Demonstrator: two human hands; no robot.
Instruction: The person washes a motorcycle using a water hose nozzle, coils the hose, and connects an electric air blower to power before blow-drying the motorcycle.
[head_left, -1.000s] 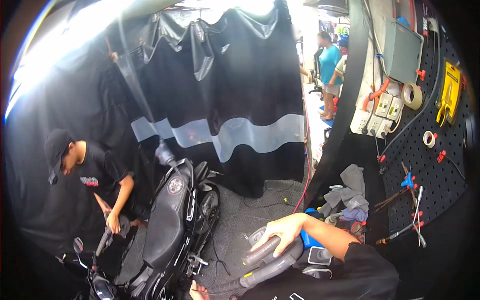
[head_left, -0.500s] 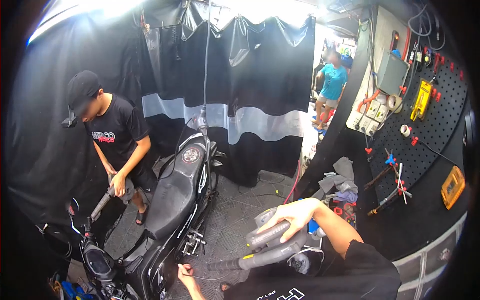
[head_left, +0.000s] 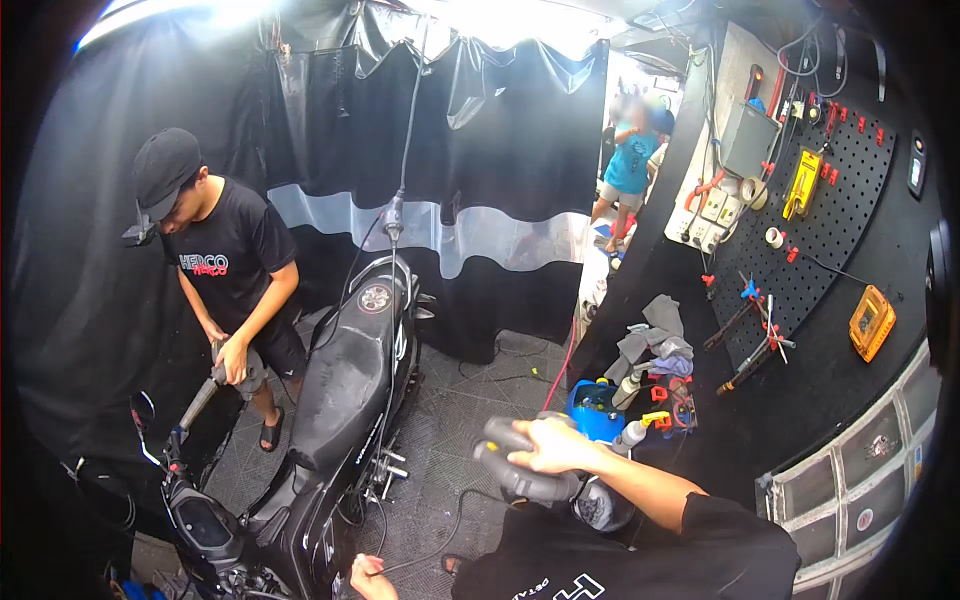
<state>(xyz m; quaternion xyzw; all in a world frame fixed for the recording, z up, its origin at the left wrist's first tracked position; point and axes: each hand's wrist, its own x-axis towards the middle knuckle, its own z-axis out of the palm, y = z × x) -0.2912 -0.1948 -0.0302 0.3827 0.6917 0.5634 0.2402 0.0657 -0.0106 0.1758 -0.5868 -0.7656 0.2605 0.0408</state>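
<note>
My right hand point(head_left: 552, 446) is wrapped around the top handle of a dark grey handheld blower point(head_left: 520, 484), held over the floor to the right of the motorcycle. Its long nozzle does not show clearly now. Low in the view, my left hand point(head_left: 371, 578) pinches a thin black cord point(head_left: 440, 556), which curves right and up toward the blower. Left of me stands the black motorcycle point(head_left: 340, 390), its seat facing up. Across it, a co-worker in a black cap grips another grey blower point(head_left: 243, 372) with both hands, its nozzle directed down toward the handlebar.
A blue container point(head_left: 597, 411), a spray bottle point(head_left: 632, 434) and grey cloths point(head_left: 657, 335) are by the right wall. A pegboard point(head_left: 815, 210) carries tools. A cable with a connector point(head_left: 393, 215) hangs above the seat. Black curtains point(head_left: 500, 120) close the back; another person stands outside.
My right hand has drawn the blower left and its nozzle has swung out of sight. My left hand has dropped slightly with the cord. The view has shifted right.
</note>
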